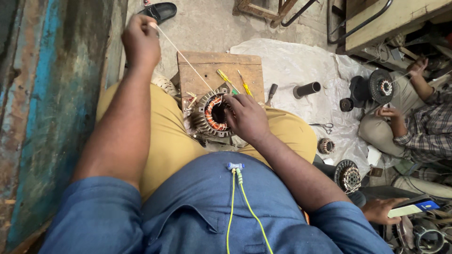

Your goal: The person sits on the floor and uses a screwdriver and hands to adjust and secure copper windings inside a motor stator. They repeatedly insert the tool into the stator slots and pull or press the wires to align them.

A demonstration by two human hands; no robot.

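Note:
My left hand [140,41] is raised and closed on a thin white strip [182,57], pulled taut toward a round motor stator [213,114] with copper windings. The stator rests between my knees against a small wooden block [220,70]. My right hand [246,117] grips the stator's right side, fingers at the central opening where the strip enters. Two yellow-handled screwdrivers [231,81] lie on the block just beyond the stator.
A white sheet [301,66] on the floor carries a black tube [307,89], scissors [324,126] and small stators. A person at the right [414,117] works on another stator [382,86]. Another hand [381,210] holds a phone. A blue worn wall [42,117] is at left.

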